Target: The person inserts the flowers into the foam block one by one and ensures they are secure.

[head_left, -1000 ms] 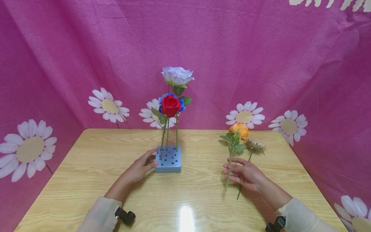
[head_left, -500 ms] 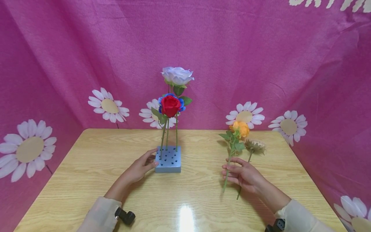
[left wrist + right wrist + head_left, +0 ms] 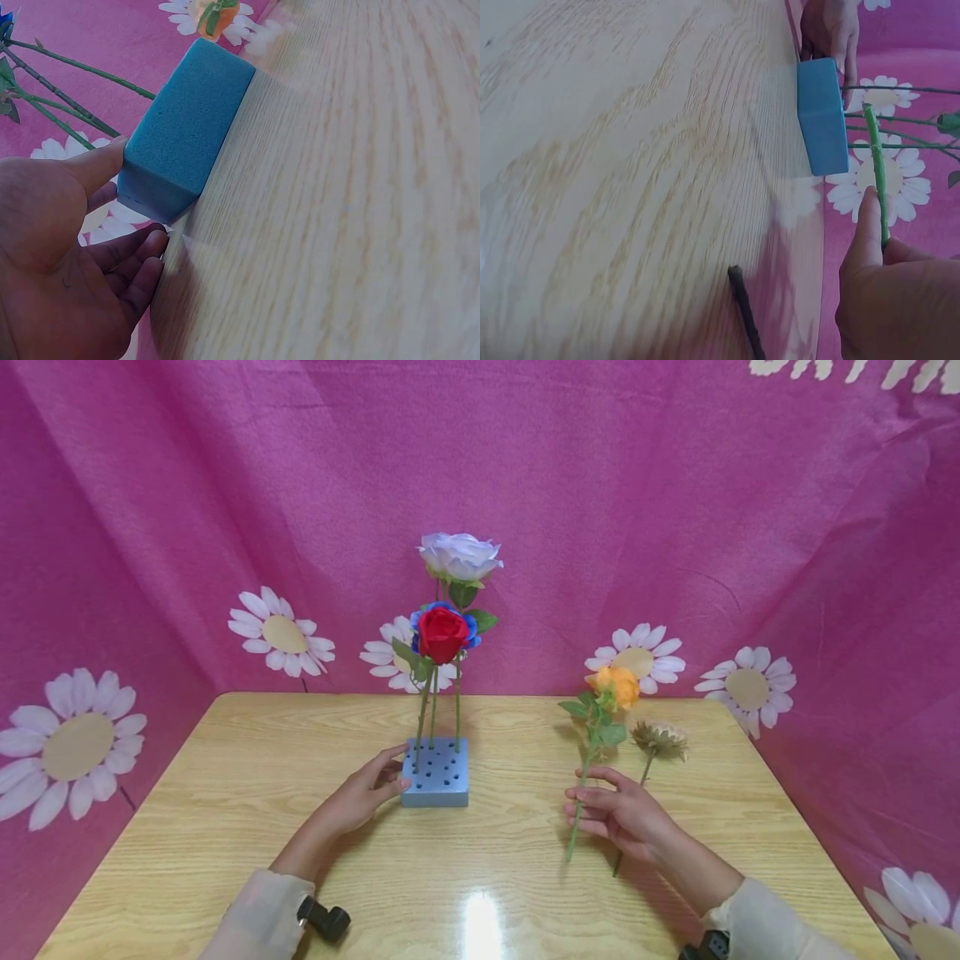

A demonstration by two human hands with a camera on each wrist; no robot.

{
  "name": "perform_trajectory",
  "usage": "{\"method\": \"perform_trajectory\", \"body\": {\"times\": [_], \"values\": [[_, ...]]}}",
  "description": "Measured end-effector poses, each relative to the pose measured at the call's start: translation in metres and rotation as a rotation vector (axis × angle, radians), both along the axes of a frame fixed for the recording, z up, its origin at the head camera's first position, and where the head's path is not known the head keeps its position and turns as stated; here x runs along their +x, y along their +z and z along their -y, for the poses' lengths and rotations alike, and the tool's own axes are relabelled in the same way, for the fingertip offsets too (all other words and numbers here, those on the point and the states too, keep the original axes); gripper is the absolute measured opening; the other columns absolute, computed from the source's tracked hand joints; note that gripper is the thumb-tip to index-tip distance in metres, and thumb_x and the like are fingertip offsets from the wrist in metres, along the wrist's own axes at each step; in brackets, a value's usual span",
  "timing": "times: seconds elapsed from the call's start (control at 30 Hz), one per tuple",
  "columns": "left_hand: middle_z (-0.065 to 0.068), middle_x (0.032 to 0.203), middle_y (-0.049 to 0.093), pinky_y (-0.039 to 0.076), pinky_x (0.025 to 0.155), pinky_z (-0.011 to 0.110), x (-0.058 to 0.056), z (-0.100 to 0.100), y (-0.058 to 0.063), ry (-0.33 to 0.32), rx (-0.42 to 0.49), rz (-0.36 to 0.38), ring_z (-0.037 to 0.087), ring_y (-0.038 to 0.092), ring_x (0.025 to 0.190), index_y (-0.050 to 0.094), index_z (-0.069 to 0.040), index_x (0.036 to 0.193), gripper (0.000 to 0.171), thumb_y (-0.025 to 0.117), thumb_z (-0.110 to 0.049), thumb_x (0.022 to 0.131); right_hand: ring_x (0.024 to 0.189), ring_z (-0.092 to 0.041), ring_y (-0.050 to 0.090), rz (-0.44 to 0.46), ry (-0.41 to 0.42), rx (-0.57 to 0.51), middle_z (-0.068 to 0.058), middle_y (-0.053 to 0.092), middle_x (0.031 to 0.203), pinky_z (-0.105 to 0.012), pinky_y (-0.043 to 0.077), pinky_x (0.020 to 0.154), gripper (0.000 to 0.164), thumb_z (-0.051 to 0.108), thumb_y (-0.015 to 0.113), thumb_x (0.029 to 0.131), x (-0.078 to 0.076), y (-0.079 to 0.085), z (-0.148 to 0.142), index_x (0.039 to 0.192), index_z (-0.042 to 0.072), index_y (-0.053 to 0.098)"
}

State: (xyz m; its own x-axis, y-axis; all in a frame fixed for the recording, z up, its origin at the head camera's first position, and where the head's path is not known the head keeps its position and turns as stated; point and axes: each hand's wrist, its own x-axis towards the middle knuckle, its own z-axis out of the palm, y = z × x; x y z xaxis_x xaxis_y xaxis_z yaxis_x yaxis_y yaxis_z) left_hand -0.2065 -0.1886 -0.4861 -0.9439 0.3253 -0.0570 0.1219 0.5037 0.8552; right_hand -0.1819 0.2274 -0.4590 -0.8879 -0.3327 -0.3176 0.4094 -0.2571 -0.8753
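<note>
Your right hand [image 3: 622, 814] pinches the green stem of the orange flower [image 3: 617, 685], thumb and fingers closed round it a little below the leaves. Flower is off the table [image 3: 225, 760], tilted, head up and away from you, cut end hanging free under the hand. In the right wrist view the thumb [image 3: 868, 225] lies along the stem [image 3: 876, 161].

Your left hand [image 3: 360, 795] rests against the left side of the blue foam block [image 3: 438, 770]. Fingers nearly straight, thumb on the top edge, fingertips by the lower corner. Not curled round it, just steadying.

Block stands mid-table, top face dotted with holes. 3 flowers already stand in its back rows: red rose [image 3: 441, 633], a blue bloom [image 3: 469, 625] mostly hidden behind the red, and a taller white rose [image 3: 459, 555]. Front holes look free.

1 dried beige flower [image 3: 658, 739] lies on the table just right of your right hand, its stem running under the hand.

Step in hand, as I read it: the orange flower is picked up and not yet at the block, which sits well apart to your left. Next move calls for carrying the stem across, turning it upright, and lining the cut end over a free hole. Keep the left hand braced on the block as you push down, since foam looks light enough to tip. Watch the leaves against the 3 standing stems.
</note>
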Motion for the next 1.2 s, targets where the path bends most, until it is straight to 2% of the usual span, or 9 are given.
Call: {"method": "perform_trajectory", "body": {"times": [0.13, 0.37, 0.73, 1.0, 1.2], "values": [[0.024, 0.148, 0.051, 0.039, 0.113, 0.061, 0.0, 0.0, 0.0, -0.003, 0.0, -0.002, 0.04, 0.053, 0.133, 0.033, -0.015, 0.161, 0.061, 0.059, -0.027, 0.107, 0.091, -0.021, 0.076, -0.022, 0.01, 0.009, -0.005, 0.074, 0.102, -0.036, 0.062, 0.084, 0.024, -0.002, 0.055, 0.104, 0.001, 0.001, 0.005, 0.125, 0.01, 0.052], [0.023, 0.149, 0.051, 0.039, 0.114, 0.059, 0.0, 0.0, 0.0, 0.003, -0.001, 0.012, 0.039, 0.052, 0.134, 0.033, -0.017, 0.161, 0.062, 0.059, -0.027, 0.107, 0.09, -0.021, 0.076, -0.042, 0.031, -0.015, -0.007, 0.074, 0.103, -0.038, 0.061, 0.086, 0.031, -0.004, 0.052, 0.104, 0.002, 0.002, 0.015, 0.132, 0.005, 0.042], [0.023, 0.149, 0.051, 0.038, 0.114, 0.061, 0.0, -0.001, -0.001, 0.006, 0.008, 0.016, 0.04, 0.052, 0.133, 0.032, -0.016, 0.162, 0.062, 0.058, -0.027, 0.107, 0.091, -0.022, 0.076, -0.054, 0.023, 0.033, -0.01, 0.074, 0.107, -0.04, 0.062, 0.086, 0.036, -0.003, 0.054, 0.104, 0.002, 0.001, 0.033, 0.135, 0.003, 0.039], [0.022, 0.15, 0.05, 0.038, 0.114, 0.06, 0.0, -0.001, -0.001, 0.016, -0.003, 0.025, 0.039, 0.051, 0.134, 0.032, -0.019, 0.162, 0.062, 0.059, -0.029, 0.107, 0.094, -0.025, 0.076, -0.095, 0.044, 0.065, -0.007, 0.074, 0.103, -0.044, 0.061, 0.087, 0.036, -0.003, 0.056, 0.103, 0.002, -0.002, 0.046, 0.136, 0.003, 0.04], [0.023, 0.149, 0.051, 0.039, 0.113, 0.06, 0.0, 0.0, 0.0, 0.002, 0.0, 0.011, 0.04, 0.052, 0.133, 0.032, -0.016, 0.162, 0.062, 0.058, -0.028, 0.107, 0.091, -0.026, 0.076, -0.115, 0.047, 0.073, -0.009, 0.073, 0.101, -0.046, 0.061, 0.086, 0.037, -0.005, 0.055, 0.103, 0.003, -0.002, 0.055, 0.136, -0.001, 0.039]]}}
